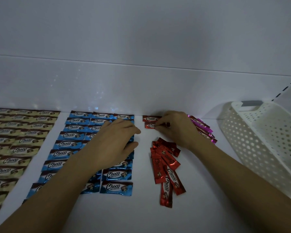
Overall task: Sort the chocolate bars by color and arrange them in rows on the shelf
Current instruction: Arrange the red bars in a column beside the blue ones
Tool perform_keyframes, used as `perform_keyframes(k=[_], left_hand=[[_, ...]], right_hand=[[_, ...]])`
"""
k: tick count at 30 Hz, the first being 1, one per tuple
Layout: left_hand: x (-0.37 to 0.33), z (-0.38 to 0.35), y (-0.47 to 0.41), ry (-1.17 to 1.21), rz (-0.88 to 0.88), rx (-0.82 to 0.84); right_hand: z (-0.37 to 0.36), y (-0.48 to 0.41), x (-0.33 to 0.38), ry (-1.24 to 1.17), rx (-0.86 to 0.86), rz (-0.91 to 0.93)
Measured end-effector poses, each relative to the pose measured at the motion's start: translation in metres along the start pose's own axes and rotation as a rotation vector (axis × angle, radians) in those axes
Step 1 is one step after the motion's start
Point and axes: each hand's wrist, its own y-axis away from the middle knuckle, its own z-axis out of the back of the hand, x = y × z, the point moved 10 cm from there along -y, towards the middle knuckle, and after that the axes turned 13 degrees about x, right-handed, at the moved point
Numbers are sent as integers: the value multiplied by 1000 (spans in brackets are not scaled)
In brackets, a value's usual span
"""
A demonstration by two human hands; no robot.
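On the white shelf (141,207), cream bars (20,140) and blue bars (69,143) lie in neat rows at the left. The left hand (114,142) lies palm down over the blue rows, its grip loose and holding nothing. The right hand (176,128) pinches a red bar (149,126) just in front of the back red bar (150,118) by the wall. A loose red pile (166,167) lies nearer, pink bars (203,130) lie behind the right hand, and a white basket (259,140) stands at the right.

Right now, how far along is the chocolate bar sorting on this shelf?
Done: the cream bars and blue bars lie in rows. In hand: the right hand pinches the second red bar next to the first red bar at the back. Left: the loose red pile and the pink bars beside that hand.
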Motion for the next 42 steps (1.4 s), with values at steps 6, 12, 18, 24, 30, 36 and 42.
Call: perform_keyframes(k=[6,12,18,24,30,36,42], left_hand=[[1,-2,0,3,4,30],[-19,1,-2,55,-100,28],[-76,-24,-11,5,-278,179],[-87,-37,-20,1,-286,165],[-78,-29,-17,149,-214,156],[-64,-27,-13,350,-105,187],[-62,-23,-11,366,-76,191]], right_hand=[[1,-3,6,-1,-15,31],[12,20,11,-55,37,-10],[-4,63,5,-87,269,-86],[-1,76,-9,-100,286,-147],[3,80,-13,-172,233,-147],[-1,72,-6,-157,235,-122],[-7,74,-11,-224,210,-143]])
